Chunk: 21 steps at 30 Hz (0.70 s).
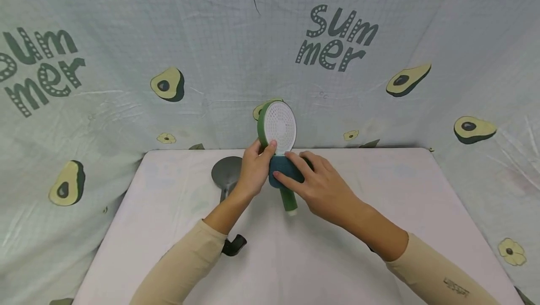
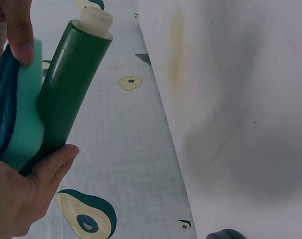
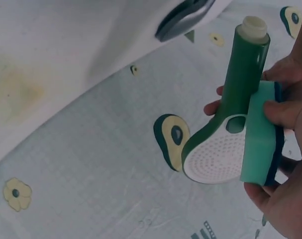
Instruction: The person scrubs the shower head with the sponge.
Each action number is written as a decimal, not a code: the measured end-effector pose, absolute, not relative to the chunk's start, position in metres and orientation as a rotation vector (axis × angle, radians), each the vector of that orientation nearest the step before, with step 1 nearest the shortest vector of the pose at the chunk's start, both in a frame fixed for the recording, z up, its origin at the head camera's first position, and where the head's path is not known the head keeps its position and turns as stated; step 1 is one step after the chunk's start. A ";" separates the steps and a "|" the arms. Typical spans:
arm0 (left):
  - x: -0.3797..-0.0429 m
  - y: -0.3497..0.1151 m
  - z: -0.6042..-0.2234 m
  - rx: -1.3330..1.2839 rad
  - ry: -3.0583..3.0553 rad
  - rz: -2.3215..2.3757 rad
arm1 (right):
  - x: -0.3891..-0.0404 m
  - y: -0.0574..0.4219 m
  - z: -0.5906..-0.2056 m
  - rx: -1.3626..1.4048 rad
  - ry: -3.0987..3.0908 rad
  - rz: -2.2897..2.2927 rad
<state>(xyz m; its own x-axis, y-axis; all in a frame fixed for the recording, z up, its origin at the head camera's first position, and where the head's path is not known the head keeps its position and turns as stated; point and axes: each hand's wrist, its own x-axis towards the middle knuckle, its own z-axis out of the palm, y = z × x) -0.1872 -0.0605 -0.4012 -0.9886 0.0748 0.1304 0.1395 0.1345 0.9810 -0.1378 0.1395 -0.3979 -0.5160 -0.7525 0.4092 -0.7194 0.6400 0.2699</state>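
Shower head [image 1: 280,126], green with a white perforated face, is held up over the far middle part of the worktop [image 1: 270,263], its face turned toward the person and its handle slanting down to a pale threaded end [image 1: 291,212]. The left hand [image 1: 254,171] grasps it around the neck, the thumb lying against the lower edge of the face. The right hand [image 1: 322,185] grips a two-layer sponge [image 1: 277,166], thumb and fingers spread over the dark blue side; the wrist views show its teal layer touching the green handle. On the worktop, to the left and partly hidden by the left forearm, lies a dark grey utensil [image 1: 226,171] with a round head. A curved black piece [image 1: 234,246] shows just beyond that forearm; whether it belongs to the same utensil cannot be told. Behind everything hangs a pale cloth [image 1: 223,56] printed with avocados, small flowers and the word "summer". Both arms wear beige sleeves [image 1: 181,267], and the right one carries a small dark print.
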 end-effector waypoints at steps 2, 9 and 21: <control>-0.188 -0.061 -0.401 -0.222 -2.323 -2.030 | -0.137 0.139 -0.398 1.192 -2.382 -0.102; -0.193 -0.063 -0.404 -0.276 -2.277 -2.139 | -0.116 0.140 -0.407 1.459 -2.397 -0.232; -0.190 -0.066 -0.398 -0.240 -2.216 -2.209 | -0.130 0.158 -0.403 1.276 -2.505 0.343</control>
